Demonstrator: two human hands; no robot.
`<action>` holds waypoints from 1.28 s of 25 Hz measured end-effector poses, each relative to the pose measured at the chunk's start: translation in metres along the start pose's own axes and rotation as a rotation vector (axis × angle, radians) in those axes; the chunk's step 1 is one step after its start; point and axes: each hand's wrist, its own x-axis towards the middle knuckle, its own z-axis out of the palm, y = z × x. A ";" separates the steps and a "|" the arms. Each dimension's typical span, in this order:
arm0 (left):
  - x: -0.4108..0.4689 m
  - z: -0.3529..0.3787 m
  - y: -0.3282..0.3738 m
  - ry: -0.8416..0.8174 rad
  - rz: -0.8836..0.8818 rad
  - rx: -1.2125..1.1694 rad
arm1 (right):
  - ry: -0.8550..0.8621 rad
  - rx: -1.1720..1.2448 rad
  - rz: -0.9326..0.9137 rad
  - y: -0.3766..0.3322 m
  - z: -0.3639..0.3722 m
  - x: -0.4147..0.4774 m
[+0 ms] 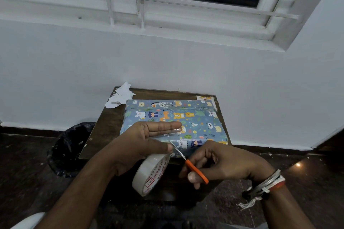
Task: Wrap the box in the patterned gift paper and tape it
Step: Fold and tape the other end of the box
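Both holding and cutting at one time, just above the near edge of the box (201,122). Lying flat on the small table (106,124), fully covered in the patterned paper, long axis running left to right, beyond both hands. Holding the left hand (149,135) with fingers straight and together, a strip of tape (176,130) sticking to the fingertips, thumb pressing where the strip is leaving the tape roll (150,173). Letting the roll hang below the thumb. Gripping the scissors (195,168) in the right hand (223,161), fingers curled round the orange handles, blades pointing up and left, tips just beside the left thumb. Not seeing clearly whether the blades are apart or together. Probably cutting the strip free at this step, then carrying it forward onto the paper. Probably laying it with the left hand, this one being over the box top and nearer than the right. Also noticing torn paper scraps (120,96) at the far left corner, and a bin (68,147) with a black bag on the floor at left.
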 end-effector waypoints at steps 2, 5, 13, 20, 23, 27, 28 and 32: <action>-0.002 -0.002 0.002 -0.008 0.009 -0.044 | 0.094 -0.024 -0.009 -0.001 0.001 0.001; -0.002 -0.007 0.004 0.015 0.054 -0.026 | 0.280 -0.102 -0.003 -0.003 -0.004 0.003; -0.006 -0.019 0.007 0.125 0.161 -0.062 | 0.736 -0.317 0.075 -0.015 -0.014 0.017; -0.003 -0.018 0.006 0.152 0.163 0.010 | 0.669 -1.088 0.310 -0.025 -0.022 0.070; -0.001 -0.016 0.006 0.165 0.163 0.013 | 0.670 -1.100 0.283 -0.027 -0.025 0.070; 0.003 -0.016 0.006 0.166 0.156 0.007 | 0.614 -1.126 0.342 -0.030 -0.023 0.069; 0.004 -0.015 0.005 0.163 0.160 0.005 | 0.614 -1.095 0.332 -0.030 -0.024 0.068; 0.010 -0.009 0.003 0.156 0.193 -0.014 | 0.989 -0.263 0.015 -0.035 -0.016 0.070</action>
